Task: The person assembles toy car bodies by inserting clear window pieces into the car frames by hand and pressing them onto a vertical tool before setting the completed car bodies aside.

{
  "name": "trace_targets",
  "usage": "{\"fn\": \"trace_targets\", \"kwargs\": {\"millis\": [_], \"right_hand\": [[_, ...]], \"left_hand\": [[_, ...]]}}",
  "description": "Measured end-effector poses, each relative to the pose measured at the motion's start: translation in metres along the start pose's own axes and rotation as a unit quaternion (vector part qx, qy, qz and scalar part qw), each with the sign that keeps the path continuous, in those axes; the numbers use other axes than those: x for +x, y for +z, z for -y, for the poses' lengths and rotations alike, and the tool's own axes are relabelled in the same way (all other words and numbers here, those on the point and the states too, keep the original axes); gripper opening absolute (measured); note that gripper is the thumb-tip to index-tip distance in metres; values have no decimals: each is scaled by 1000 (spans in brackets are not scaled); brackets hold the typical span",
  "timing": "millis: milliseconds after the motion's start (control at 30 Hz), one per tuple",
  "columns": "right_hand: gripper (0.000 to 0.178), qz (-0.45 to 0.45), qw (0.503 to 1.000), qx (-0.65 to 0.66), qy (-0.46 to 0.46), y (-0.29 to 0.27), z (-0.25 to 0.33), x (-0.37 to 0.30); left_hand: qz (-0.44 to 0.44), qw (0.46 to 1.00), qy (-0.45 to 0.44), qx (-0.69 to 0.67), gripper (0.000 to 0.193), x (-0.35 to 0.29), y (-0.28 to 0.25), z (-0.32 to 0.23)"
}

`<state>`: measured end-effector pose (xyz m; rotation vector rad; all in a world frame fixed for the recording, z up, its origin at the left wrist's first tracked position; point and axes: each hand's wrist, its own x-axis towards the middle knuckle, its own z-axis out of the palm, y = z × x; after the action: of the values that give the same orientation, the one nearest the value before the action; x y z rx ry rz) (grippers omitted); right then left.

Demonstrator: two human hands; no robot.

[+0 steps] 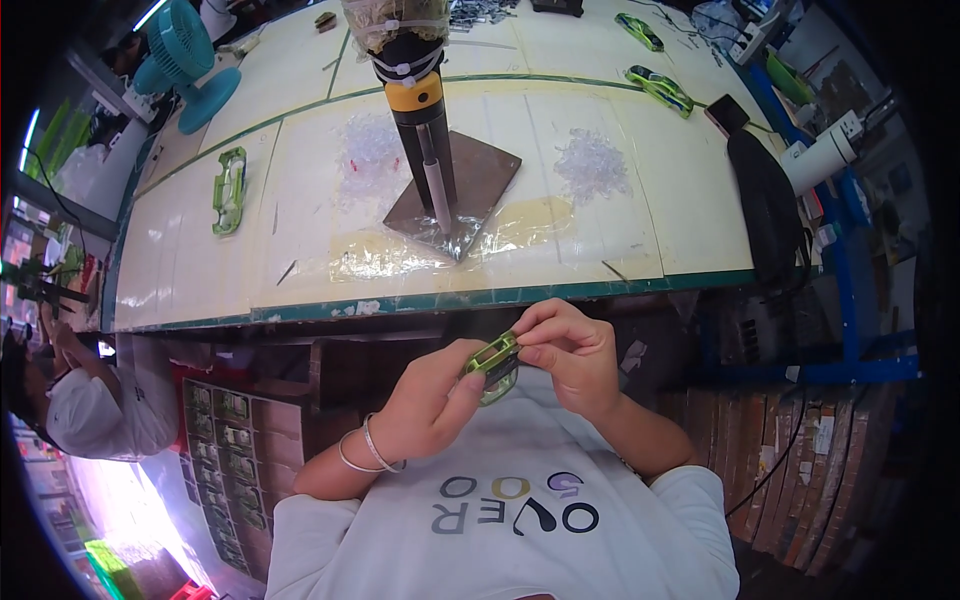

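Observation:
Close to my chest, below the table's front edge, I hold a green toy car body (492, 357) with window-like openings. My left hand (437, 392) is closed around its left end, the thumb along the near side. With thumb and forefinger, my right hand (572, 358) pinches at its right end; whether a small part sits between those fingertips is too small to tell. Ahead on the table, a black and yellow upright tool (420, 130) with a metal tip stands over a brown plate (490, 165).
Heaps of small clear plastic parts (370, 155) (592, 163) lie on both sides of the plate. More green car bodies (229, 190) (660, 90) rest on the table. A teal fan (185, 60) stands far left. A divided box of car bodies (240, 450) and another person (110, 400) are at left.

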<state>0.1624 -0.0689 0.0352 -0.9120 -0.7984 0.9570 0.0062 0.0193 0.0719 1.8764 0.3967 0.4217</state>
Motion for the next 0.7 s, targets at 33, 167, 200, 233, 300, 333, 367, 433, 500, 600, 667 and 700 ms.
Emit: {"fn": "trace_targets", "kwargs": {"millis": [33,167,200,233,300,333,367,433,500,600,667,700], "right_hand": [[14,-1,1000,-1,1,0,0,0],[15,24,998,-47,-25,-3,1,1],[15,23,998,-48,-25,-4,1,0],[13,42,970,-207,-118,-6,2,-1],[12,61,908,-359,-207,-6,2,0],[18,80,862,-426,-261,-6,1,1],[26,99,808,-489,-312,-5,1,2],[39,108,803,-512,-285,-2,6,2],[52,116,799,-529,-259,1,6,-2],[58,75,851,-459,-243,12,-6,-5],[57,87,819,-481,-301,13,-14,-4],[57,86,819,-480,-302,12,-16,-4]], "left_hand": [[5,1000,3,14,21,0,0,-1],[18,999,-5,32,21,0,-1,-2],[18,999,-4,32,21,0,0,0],[4,1000,0,25,21,-1,0,2],[-11,1000,5,17,21,-2,-1,5],[-9,999,-21,-23,23,-2,-2,6],[-7,997,-48,-63,26,-3,-3,7],[-15,992,-62,-112,27,-4,-1,13],[-24,984,-79,-156,29,-4,5,12],[-52,972,-24,-229,26,-2,9,11],[-64,954,-67,-285,34,-5,9,14],[-64,954,-68,-284,34,-6,8,16]]}}
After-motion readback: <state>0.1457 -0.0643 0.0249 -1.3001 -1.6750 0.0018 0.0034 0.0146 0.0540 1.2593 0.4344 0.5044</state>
